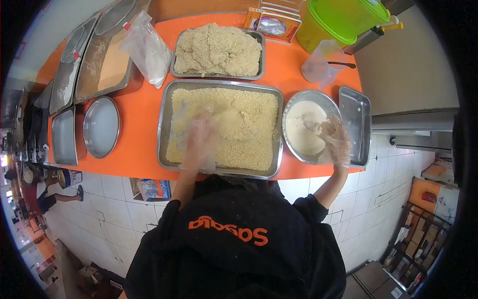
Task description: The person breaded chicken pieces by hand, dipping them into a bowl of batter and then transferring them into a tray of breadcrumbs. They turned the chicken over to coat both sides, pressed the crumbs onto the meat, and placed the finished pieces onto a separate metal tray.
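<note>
Over the left part of a metal tray [162,124] of pale crumbs [249,152], my left hand [200,135] is smeared by motion, in a clear plastic glove; its fingers cannot be made out. Blurred crumbs show just right of it. My right hand [335,142], also gloved, is at the right side of a round metal bowl of white batter [301,142]. Its curled fingers reach over the batter and are pressed round something coated that I cannot make out. Behind the crumb tray stands a second tray heaped with crumbs [219,50].
An empty metal tray [354,107] lies right of the bowl. Behind are a clear jug [318,65], green tubs [323,25] and a plastic bag [147,50]. At the left stand deep metal pans [112,65] and a round pan [101,127]. A person [45,194] is far left.
</note>
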Tool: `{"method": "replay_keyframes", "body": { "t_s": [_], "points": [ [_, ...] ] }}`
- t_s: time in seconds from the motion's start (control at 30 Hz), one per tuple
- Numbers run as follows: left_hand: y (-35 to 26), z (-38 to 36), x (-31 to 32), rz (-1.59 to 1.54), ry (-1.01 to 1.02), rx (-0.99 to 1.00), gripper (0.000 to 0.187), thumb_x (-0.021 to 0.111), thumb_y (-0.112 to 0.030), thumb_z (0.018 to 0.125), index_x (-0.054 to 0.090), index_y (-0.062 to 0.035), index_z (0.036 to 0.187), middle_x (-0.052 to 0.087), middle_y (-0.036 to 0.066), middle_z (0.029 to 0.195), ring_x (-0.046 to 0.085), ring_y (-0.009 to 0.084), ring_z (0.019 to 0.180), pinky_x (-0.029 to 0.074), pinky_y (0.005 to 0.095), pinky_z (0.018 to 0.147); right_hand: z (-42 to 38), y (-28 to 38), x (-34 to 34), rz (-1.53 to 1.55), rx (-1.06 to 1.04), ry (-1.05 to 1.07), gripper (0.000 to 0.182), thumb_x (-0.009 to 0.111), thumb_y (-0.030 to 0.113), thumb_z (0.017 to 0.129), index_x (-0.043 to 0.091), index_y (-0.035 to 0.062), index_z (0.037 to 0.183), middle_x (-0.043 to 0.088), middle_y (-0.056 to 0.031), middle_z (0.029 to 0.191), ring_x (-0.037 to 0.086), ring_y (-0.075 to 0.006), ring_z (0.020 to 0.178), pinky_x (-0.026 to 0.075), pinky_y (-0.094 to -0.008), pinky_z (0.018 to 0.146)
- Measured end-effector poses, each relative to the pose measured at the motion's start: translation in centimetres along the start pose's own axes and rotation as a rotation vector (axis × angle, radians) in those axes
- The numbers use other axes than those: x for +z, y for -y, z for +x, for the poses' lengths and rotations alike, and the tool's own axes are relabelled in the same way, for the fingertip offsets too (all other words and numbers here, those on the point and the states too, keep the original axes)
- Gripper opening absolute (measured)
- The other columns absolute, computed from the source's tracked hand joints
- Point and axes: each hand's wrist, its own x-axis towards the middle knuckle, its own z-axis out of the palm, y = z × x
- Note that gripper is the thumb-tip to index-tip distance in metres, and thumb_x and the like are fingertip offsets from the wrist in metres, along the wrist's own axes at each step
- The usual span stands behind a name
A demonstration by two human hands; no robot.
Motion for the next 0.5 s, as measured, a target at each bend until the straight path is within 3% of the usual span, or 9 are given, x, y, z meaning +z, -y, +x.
{"method": "replay_keyframes", "body": {
  "t_s": [0.03,0.13,0.27,0.33,0.5],
  "points": [
    [0.1,0.5,-0.6,0.157,-0.008,0.131,0.04,0.057,0.001,0.089,0.056,0.0046,0.129,0.062,0.023,0.125,0.055,0.0368,0.12,0.04,0.044,0.106,-0.1,0.1,-0.1,0.04,-0.014,0.001,0.058,0.076,0.011,0.08,0.058,0.0118,0.136,0.068,-0.0058,0.123,0.067,-0.0184,0.104,0.053,-0.0329,0.093],
    [-1.4,3.5,-2.8,0.298,0.091,0.237,0.048,0.054,-0.006,0.093,0.051,0.0029,0.139,0.055,0.023,0.138,0.049,0.0387,0.131,0.036,0.0449,0.111,-0.2,-0.7,-0.5,0.093,0.05,0.022,0.059,0.076,0.011,0.081,0.058,0.0113,0.137,0.068,-0.0054,0.123,0.068,-0.0183,0.103,0.053,-0.0328,0.092],
    [-0.4,4.3,1.4,0.353,0.187,0.322,0.05,0.05,-0.017,0.096,0.049,0.0021,0.142,0.047,0.026,0.147,0.04,0.0402,0.14,0.029,0.0474,0.117,-0.4,-1.5,-0.8,0.067,0.044,0.016,0.06,0.076,0.009,0.08,0.058,0.0107,0.138,0.069,-0.0069,0.119,0.068,-0.0181,0.102,0.054,-0.0325,0.09],
    [2.5,2.6,2.6,0.651,0.352,0.353,0.052,0.049,-0.021,0.096,0.048,0.0024,0.143,0.043,0.026,0.15,0.036,0.0408,0.143,0.027,0.0475,0.118,-0.4,-1.6,-0.5,0.055,-0.05,-0.014,0.06,0.075,0.008,0.08,0.058,0.0106,0.138,0.07,-0.008,0.117,0.068,-0.0181,0.102,0.054,-0.0321,0.09],
    [-0.9,6.0,3.2,0.571,0.29,0.328,0.049,0.051,-0.026,0.097,0.053,0.0021,0.137,0.05,0.024,0.143,0.043,0.0426,0.136,0.032,0.0495,0.115,-0.5,-1.5,-1.0,0.103,0.042,-0.007,0.059,0.075,0.007,0.081,0.058,0.01,0.138,0.07,-0.0081,0.115,0.067,-0.0172,0.101,0.053,-0.0304,0.089]
  ]
}}
